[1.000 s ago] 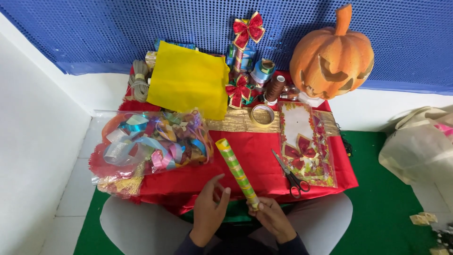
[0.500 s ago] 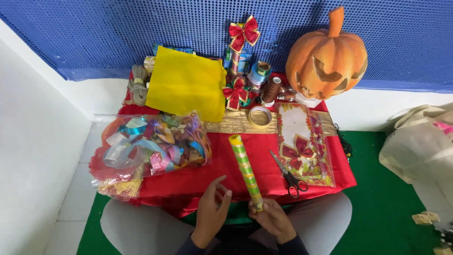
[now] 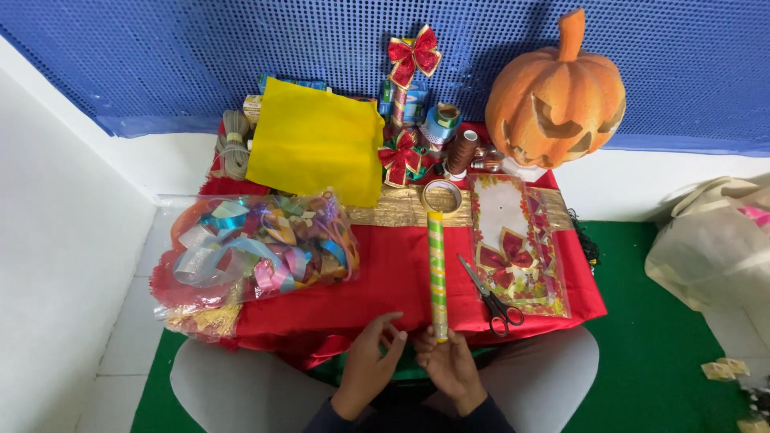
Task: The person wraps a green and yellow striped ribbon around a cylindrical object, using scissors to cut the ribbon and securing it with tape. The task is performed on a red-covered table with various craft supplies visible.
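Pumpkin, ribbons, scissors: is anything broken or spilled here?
Nothing looks broken or spilled. The carved pumpkin stands upright, the ribbons stay inside their clear bag, and the scissors lie shut on the red cloth.

The scene is bright and evenly lit, with soft light that seems to come from above and in front. Shadows are faint: a soft one lies under the pumpkin (image 3: 555,96) on the white ledge, and a darker one sits beneath the desk (image 3: 377,289) edge over the lap. Glare shows on the clear bag of ribbons (image 3: 257,248) and on the plastic sleeve (image 3: 517,240), where small highlights wash out detail. Colours are strong and saturated. Focus is sharp across the middle. The wide lens bends the blue wall (image 3: 160,56) and white side wall towards the edges. The left hand (image 3: 370,365) and right hand (image 3: 449,365) look slightly soft.
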